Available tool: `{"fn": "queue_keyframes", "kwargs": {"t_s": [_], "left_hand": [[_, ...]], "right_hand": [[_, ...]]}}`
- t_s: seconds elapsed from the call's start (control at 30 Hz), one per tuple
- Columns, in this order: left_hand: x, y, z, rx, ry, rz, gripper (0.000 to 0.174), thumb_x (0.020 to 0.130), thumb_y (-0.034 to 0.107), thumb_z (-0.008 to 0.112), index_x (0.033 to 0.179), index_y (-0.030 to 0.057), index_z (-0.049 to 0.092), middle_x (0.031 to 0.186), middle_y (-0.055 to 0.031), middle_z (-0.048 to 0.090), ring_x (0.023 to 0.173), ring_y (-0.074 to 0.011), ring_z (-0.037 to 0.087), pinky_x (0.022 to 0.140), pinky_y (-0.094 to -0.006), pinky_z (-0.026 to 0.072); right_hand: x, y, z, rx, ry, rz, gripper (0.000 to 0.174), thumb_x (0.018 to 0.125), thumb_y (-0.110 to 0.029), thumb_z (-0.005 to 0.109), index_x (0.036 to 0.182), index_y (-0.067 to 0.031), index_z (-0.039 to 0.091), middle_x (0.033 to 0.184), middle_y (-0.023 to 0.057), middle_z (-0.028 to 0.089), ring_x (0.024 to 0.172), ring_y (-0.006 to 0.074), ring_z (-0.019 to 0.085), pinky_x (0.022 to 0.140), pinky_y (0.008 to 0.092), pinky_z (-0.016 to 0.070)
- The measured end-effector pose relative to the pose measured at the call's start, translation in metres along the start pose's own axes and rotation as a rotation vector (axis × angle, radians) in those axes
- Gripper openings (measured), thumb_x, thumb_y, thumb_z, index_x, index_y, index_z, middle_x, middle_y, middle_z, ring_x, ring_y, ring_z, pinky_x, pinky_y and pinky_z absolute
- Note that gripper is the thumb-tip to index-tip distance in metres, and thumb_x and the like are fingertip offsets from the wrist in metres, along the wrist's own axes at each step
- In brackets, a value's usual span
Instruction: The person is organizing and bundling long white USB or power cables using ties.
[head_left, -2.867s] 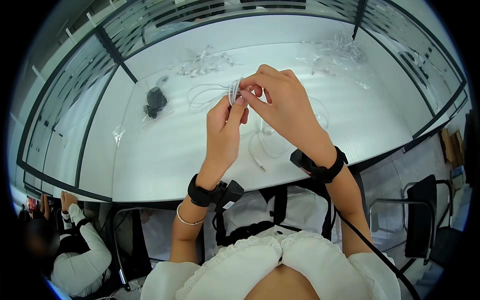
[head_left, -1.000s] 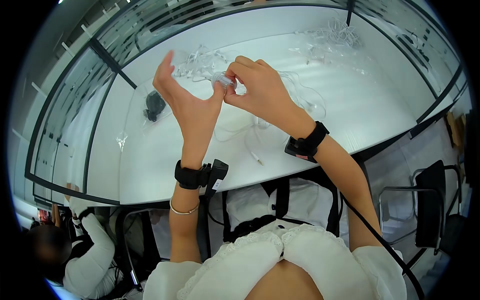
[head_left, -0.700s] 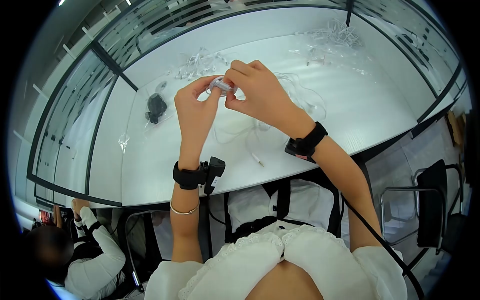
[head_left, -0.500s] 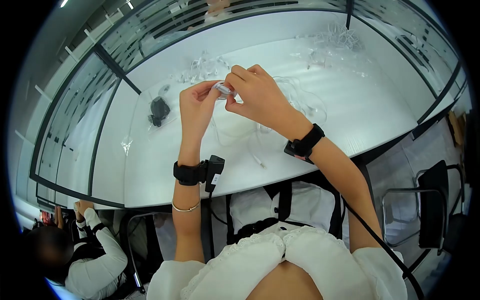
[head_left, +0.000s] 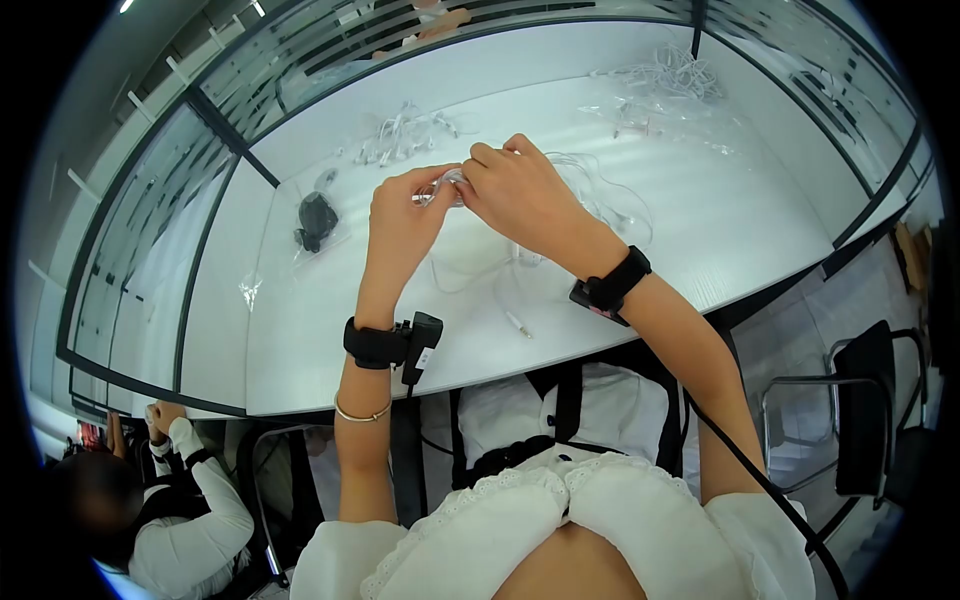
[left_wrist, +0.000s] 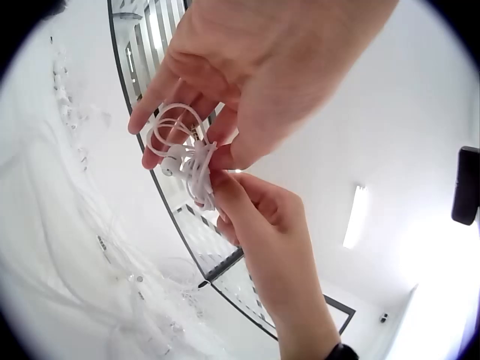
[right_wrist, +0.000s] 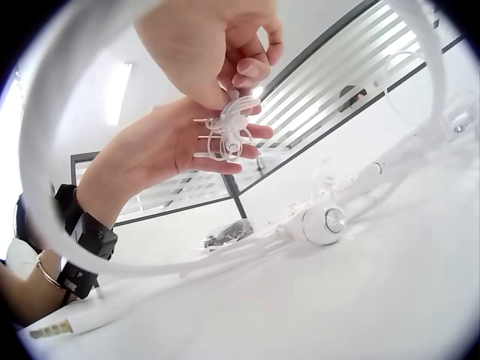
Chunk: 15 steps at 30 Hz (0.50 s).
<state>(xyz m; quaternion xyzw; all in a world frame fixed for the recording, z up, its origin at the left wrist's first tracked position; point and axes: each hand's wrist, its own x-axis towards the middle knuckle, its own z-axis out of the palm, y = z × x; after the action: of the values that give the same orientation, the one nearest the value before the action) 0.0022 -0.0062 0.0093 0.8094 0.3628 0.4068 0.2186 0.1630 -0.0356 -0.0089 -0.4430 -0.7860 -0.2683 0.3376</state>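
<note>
A small coiled bundle of white earphone cable (head_left: 452, 182) is held in the air between both hands. In the left wrist view the left hand (left_wrist: 262, 75) holds the bundle (left_wrist: 199, 176) near its thumb, other fingers extended behind a loop, an earbud (left_wrist: 171, 165) and a metal plug. The right hand (left_wrist: 274, 240) pinches the bundle's other end between thumb and fingers. In the right wrist view the left hand (right_wrist: 169, 146) lies behind the bundle (right_wrist: 229, 127), the right hand (right_wrist: 217, 45) gripping its top. On the table (head_left: 330, 340), below the hands, lies a loose white cable with a plug (head_left: 518, 325).
White cables lie in a pile (head_left: 405, 135) at the back left and another (head_left: 685, 75) at the back right, beside clear plastic bags (head_left: 650, 120). A bagged black item (head_left: 316, 220) sits at left. Low partitions edge the table; another person (head_left: 190, 510) is at lower left.
From apart and spread, the left fingers have come in around the bundle. The bundle has gone from long loops to a compact coil, and both hands have shifted slightly.
</note>
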Motion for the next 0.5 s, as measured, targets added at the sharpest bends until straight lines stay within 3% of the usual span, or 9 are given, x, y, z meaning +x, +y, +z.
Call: {"fn": "queue_keyframes", "kwargs": {"t_s": [0.23,0.33,0.43,0.5], "left_hand": [[0.004,-0.004,-0.016,-0.273,-0.116,-0.175,0.027,0.084,0.009,0.053,0.103,-0.0044,0.067,0.086,-0.0065,0.067,0.079,-0.0103,0.061,0.075,-0.0235,0.0481],[0.007,-0.013,-0.021,-0.364,-0.095,-0.217,0.029,0.079,0.008,0.050,0.098,-0.0042,0.069,0.080,-0.0079,0.067,0.075,-0.0108,0.061,0.069,-0.0226,0.0471],[0.006,-0.006,-0.024,-0.391,-0.121,-0.285,0.029,0.085,0.010,0.047,0.100,-0.0039,0.067,0.087,-0.0071,0.066,0.080,-0.0136,0.063,0.076,-0.0284,0.0526],[0.006,0.000,-0.023,-0.495,-0.114,-0.326,0.028,0.086,0.010,0.046,0.099,-0.0034,0.066,0.088,-0.0073,0.065,0.081,-0.0154,0.064,0.074,-0.0294,0.0536]], "right_hand": [[0.002,-0.001,-0.005,0.279,0.038,0.046,0.011,0.084,-0.014,0.061,0.080,-0.0037,0.063,0.075,0.0054,0.055,0.066,0.0206,0.053,0.076,0.0313,0.0422],[0.003,-0.003,-0.007,0.393,0.076,0.052,0.012,0.083,-0.014,0.061,0.078,-0.0032,0.061,0.075,0.0074,0.056,0.067,0.0238,0.053,0.075,0.0321,0.0427],[0.005,-0.006,-0.011,0.508,0.074,0.105,0.013,0.084,-0.015,0.060,0.079,-0.0033,0.060,0.074,0.0079,0.055,0.068,0.0238,0.053,0.072,0.0331,0.0428],[0.007,-0.006,-0.016,0.561,0.033,0.170,0.014,0.085,-0.017,0.060,0.080,-0.0034,0.060,0.074,0.0083,0.055,0.068,0.0243,0.053,0.070,0.0338,0.0429]]}}
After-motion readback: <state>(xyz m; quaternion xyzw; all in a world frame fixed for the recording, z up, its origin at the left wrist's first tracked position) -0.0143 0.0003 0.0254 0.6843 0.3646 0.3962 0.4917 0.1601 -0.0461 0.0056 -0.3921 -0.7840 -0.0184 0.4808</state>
